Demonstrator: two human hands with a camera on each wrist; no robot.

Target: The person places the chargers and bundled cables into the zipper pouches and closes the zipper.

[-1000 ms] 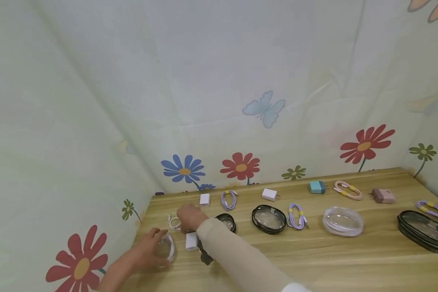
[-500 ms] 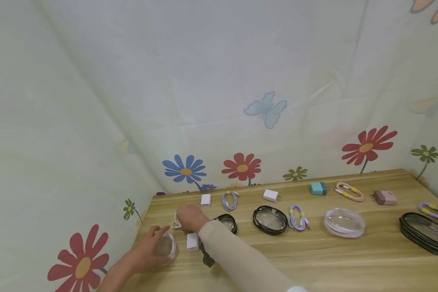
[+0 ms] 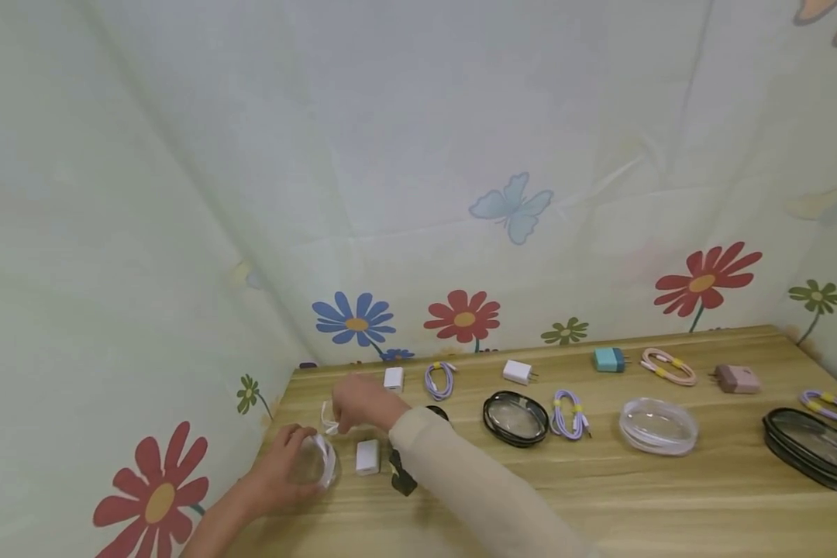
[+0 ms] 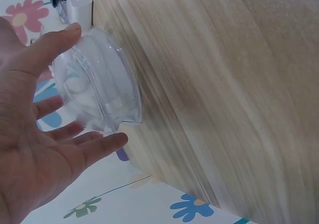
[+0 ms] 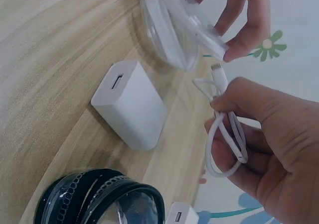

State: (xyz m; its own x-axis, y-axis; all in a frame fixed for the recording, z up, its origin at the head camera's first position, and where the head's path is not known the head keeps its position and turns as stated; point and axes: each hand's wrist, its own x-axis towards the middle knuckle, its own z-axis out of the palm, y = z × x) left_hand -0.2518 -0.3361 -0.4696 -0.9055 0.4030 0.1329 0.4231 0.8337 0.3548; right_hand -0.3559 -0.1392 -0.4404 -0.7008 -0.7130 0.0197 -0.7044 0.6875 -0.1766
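My left hand (image 3: pixel 279 479) holds a round clear plastic case (image 4: pixel 102 79) with a whitish rim, thumb on one edge and fingers at the opposite edge. Between thumb and fingers of my right hand (image 5: pixel 279 139) is a small coiled white charging cable (image 5: pixel 219 78), its connector pointing toward the case. In the head view the right hand (image 3: pixel 366 401) is just beyond and right of the case, hiding part of the cable. A white charger block (image 5: pixel 132 107) with a USB port sits on the table beside the case.
A black-rimmed round case (image 5: pixel 94 199) lies near the right forearm, partly hidden. Farther right are another black-rimmed case (image 3: pixel 516 419), a clear case (image 3: pixel 659 426), a purple cable (image 3: pixel 568 415), a teal charger (image 3: pixel 608 359) and a pink charger (image 3: pixel 737 379). Flowered cloth (image 3: pixel 363 232) surrounds the table.
My right hand has risen slightly, lifting the white cable off the table toward the case. The left hand stays at the case, which appears a little more tilted.
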